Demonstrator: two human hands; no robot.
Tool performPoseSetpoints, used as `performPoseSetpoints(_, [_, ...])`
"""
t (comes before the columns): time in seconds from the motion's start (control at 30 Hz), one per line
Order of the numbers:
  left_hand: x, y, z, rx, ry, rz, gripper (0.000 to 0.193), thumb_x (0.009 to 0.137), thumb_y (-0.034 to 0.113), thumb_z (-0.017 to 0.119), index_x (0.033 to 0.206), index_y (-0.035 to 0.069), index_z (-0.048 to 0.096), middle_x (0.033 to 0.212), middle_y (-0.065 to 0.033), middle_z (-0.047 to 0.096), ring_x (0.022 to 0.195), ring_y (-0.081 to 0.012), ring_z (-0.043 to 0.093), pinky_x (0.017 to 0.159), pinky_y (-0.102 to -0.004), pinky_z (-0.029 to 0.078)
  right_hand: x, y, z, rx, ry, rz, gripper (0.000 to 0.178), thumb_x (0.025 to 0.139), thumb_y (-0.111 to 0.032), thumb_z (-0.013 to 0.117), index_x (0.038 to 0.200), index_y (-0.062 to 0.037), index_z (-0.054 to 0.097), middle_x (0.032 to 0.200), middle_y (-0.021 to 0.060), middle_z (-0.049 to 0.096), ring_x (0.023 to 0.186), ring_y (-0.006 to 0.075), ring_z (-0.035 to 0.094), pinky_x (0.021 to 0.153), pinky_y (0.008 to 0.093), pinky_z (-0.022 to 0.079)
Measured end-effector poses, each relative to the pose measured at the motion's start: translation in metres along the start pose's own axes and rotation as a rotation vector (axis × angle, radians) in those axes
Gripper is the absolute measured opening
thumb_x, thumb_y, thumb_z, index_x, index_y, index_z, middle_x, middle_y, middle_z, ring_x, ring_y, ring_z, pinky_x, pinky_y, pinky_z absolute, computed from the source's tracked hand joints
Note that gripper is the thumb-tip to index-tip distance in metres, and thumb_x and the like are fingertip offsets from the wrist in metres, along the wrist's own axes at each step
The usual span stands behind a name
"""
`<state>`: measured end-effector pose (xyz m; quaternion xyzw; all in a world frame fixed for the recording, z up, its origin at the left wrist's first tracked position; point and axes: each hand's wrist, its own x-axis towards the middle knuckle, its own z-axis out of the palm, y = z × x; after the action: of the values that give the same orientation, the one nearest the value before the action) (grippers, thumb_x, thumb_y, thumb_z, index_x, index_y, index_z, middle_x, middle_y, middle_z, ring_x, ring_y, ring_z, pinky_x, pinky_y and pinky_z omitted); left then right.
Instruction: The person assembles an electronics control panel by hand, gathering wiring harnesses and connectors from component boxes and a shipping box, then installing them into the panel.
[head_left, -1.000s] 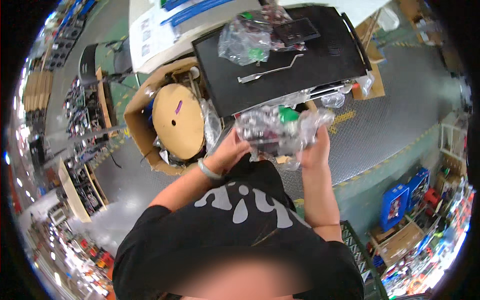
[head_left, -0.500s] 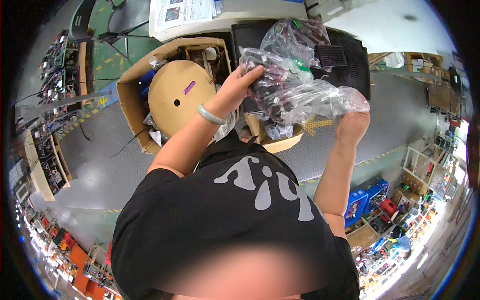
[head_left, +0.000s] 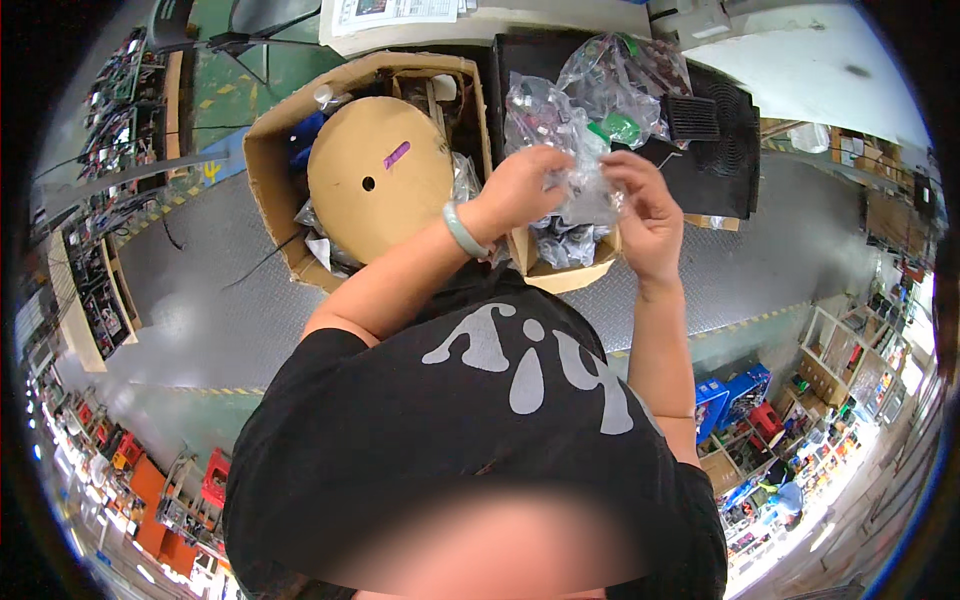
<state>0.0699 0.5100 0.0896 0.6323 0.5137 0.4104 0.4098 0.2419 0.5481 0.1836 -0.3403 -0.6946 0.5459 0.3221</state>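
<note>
A clear plastic bag (head_left: 585,185) with small parts inside hangs bunched between my hands, over the front edge of the black mat. My left hand (head_left: 527,188), with a pale bangle on its wrist, is closed on the bag's left side. On the other side, my right hand (head_left: 648,218) has its fingers curled against the gathered plastic, slightly blurred. Just beyond lies another clear bag (head_left: 610,80) with dark parts and green pieces. Below the hands, a small cardboard box (head_left: 570,282) holds crumpled clear plastic.
To the left stands a large open carton (head_left: 268,170) with a round cardboard reel (head_left: 350,210) in it. A dark ridged block (head_left: 692,118) rests on the black mat (head_left: 725,165). Printed papers (head_left: 390,10) lie at the far edge. Shelves with boxes line both sides.
My right hand has moved left and in toward my left hand. The bag, stretched out sideways before, is now bunched between both hands. My view has shifted slightly.
</note>
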Motion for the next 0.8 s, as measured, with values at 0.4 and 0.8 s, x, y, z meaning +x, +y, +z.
performPoseSetpoints(0.4, [-0.009, 0.005, -0.026, -0.533, 0.51, -0.235, 0.017, 0.074, -0.002, 0.06, 0.09, 0.001, 0.057, 0.081, -0.0011, 0.058, 0.077, -0.0055, 0.05, 0.067, -0.0211, 0.042, 0.008, 0.031, 0.009, -0.839, 0.085, -0.018, 0.012, 0.078, -0.01, 0.062, 0.086, -0.0012, 0.059, 0.075, 0.0077, 0.06, 0.066, 0.0194, 0.06, 0.066, 0.0347, 0.047])
performPoseSetpoints(0.8, [0.005, 0.019, -0.036, -0.071, 0.422, -0.028, 0.025, 0.075, -0.008, 0.055, 0.098, 0.0, 0.06, 0.09, -0.0044, 0.061, 0.082, -0.0121, 0.056, 0.076, -0.024, 0.044, 0.035, 0.118, 0.018, -0.799, 0.067, -0.044, 0.035, 0.085, -0.026, 0.055, 0.109, 0.0002, 0.058, 0.095, 0.0221, 0.062, 0.091, 0.0345, 0.06, 0.08, 0.0366, 0.047])
